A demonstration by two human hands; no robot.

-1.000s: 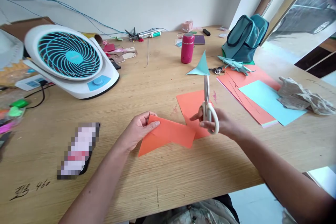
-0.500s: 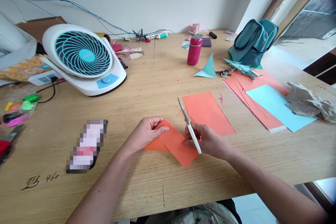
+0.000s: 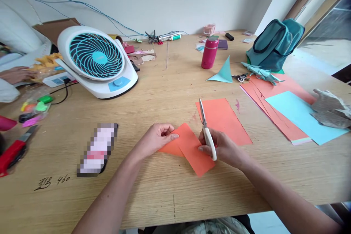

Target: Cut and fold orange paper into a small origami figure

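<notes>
Between thumb and fingers, my left hand (image 3: 160, 138) pinches the upper left part of a folded orange sheet of paper (image 3: 196, 153). White-handled scissors (image 3: 208, 140) are in my right hand (image 3: 221, 144), their blades pointing up and away from me. My right fingertips also meet the folded paper's right edge. Beyond the scissors, a flat orange sheet (image 3: 226, 117) lies on the wooden table (image 3: 153, 197). The part of the scissor handles inside my right hand is hidden.
At the left are a phone (image 3: 98, 150), a red-handled knife (image 3: 16, 151) and a white fan (image 3: 95, 64). Another person's hand (image 3: 16, 75) shows behind the fan. A pink bottle (image 3: 210, 53), folded blue paper (image 3: 223, 71), stacked sheets (image 3: 274, 111) and a teal bag (image 3: 274, 45) stand or lie at the right.
The view has shifted a little, so most things sit further right. The scissors have turned more upright in my right hand. Another person's hand now shows at the far left.
</notes>
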